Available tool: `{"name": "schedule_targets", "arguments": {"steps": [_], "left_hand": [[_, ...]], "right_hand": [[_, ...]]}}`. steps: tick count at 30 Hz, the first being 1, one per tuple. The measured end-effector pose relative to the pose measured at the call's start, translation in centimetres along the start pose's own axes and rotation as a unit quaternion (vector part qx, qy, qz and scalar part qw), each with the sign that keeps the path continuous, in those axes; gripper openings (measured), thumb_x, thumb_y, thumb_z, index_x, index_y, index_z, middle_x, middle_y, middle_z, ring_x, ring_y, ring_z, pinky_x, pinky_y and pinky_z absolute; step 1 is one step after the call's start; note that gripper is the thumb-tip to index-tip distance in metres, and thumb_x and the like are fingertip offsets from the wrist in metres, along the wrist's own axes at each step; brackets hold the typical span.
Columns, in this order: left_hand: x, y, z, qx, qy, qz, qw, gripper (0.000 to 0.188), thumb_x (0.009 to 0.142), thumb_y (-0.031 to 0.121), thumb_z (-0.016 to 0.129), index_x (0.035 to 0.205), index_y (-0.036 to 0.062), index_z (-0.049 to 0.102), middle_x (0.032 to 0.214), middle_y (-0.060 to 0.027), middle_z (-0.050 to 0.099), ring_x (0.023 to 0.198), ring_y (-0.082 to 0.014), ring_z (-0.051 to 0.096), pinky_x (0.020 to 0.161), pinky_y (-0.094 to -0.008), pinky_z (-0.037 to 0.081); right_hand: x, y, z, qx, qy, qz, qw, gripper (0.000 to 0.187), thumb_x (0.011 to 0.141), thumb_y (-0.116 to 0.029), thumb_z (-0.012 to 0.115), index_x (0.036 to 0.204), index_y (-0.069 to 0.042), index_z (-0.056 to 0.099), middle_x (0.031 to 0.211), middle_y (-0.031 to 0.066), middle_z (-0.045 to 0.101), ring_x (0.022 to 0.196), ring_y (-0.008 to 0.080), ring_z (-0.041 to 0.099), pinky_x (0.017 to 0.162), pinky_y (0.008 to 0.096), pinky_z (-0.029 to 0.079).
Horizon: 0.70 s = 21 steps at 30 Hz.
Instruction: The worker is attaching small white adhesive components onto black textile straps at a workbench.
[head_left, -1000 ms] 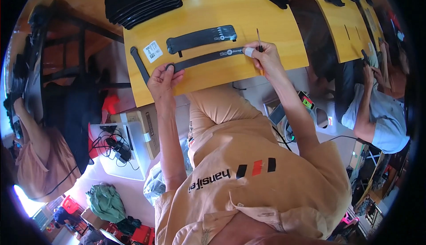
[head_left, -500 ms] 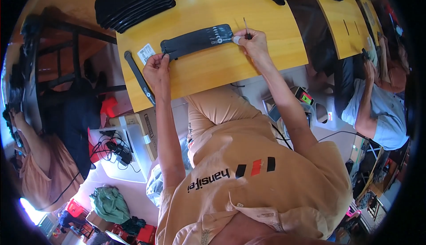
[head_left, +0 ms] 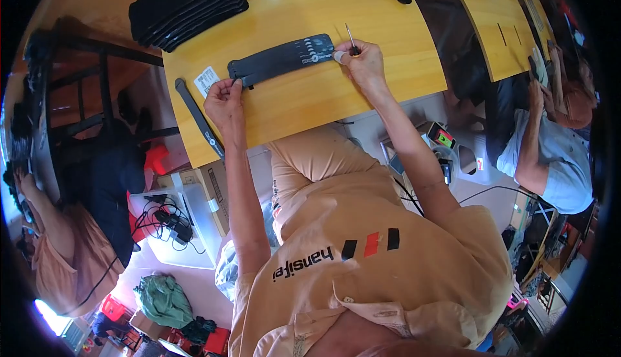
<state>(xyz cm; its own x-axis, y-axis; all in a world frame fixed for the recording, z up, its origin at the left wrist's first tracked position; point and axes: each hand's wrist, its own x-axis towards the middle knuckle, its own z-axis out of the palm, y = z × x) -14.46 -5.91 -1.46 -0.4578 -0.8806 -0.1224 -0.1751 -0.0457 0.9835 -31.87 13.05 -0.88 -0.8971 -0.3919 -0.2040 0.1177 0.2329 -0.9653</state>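
"Black strap bundle lies flat on the yellow table; white print and a row of pale marks at its right end. Other writing?"

"White label just left of the bundle, fine dark print, too small to read. Loose black strap near the table's left edge, pale mark toward its lower end. Tan shirt: dark lettering, black and red bars across the chest."

"Hands?"

"Left hand: thumb and finger pinch the bundle's near left corner. Right hand: fingers closed around a slim tool, thin shaft pointing away from the wearer; white wrap on one digit, at the bundle's right end. Cannot tell whether this hand also grips the bundle."

"Surface and room?"

"Smooth, glossy top; black stack of folded pieces at its far left. Second yellow table to the right, dark items on it; person in a pale blue top beside it."

"Containers?"

"Translucent bin, lower left. Tangled black cables in or on it; cannot tell which. Cardboard box just beside."
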Motion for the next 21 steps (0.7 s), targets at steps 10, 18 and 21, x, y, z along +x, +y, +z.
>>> {"name": "schedule_targets", "arguments": {"steps": [10,18,21], "left_hand": [[-0.1,0.5,0.1,-0.025,-0.002,-0.005,1.000,0.010,0.076,0.006,0.066,0.078,-0.0005,0.058,0.061,0.0007,0.052,0.047,-0.0040,0.043,0.041,-0.0176,0.033],[0.1,0.4,0.0,-0.015,0.006,-0.009,1.000,0.010,0.076,0.006,0.066,0.078,-0.0005,0.058,0.061,0.0005,0.053,0.047,-0.0040,0.043,0.041,-0.0176,0.033],[0.3,0.1,-0.1,-0.019,0.001,-0.001,1.000,0.010,0.076,0.006,0.066,0.077,-0.0002,0.058,0.061,0.0005,0.053,0.047,-0.0040,0.043,0.041,-0.0175,0.033]], "right_hand": [[-0.2,-0.7,0.2,-0.013,0.012,0.006,1.000,0.004,0.069,-0.001,0.065,0.073,0.001,0.064,0.057,0.0010,0.055,0.046,0.0060,0.048,0.040,0.0214,0.037],[0.1,-0.1,0.3,-0.033,0.013,-0.001,0.999,0.005,0.069,-0.001,0.065,0.073,0.000,0.064,0.057,0.0008,0.056,0.047,0.0063,0.049,0.042,0.0216,0.038],[0.4,0.5,0.3,-0.028,0.022,-0.015,0.999,0.005,0.068,-0.001,0.066,0.073,0.000,0.065,0.058,0.0008,0.057,0.050,0.0064,0.050,0.044,0.0210,0.040]]}}
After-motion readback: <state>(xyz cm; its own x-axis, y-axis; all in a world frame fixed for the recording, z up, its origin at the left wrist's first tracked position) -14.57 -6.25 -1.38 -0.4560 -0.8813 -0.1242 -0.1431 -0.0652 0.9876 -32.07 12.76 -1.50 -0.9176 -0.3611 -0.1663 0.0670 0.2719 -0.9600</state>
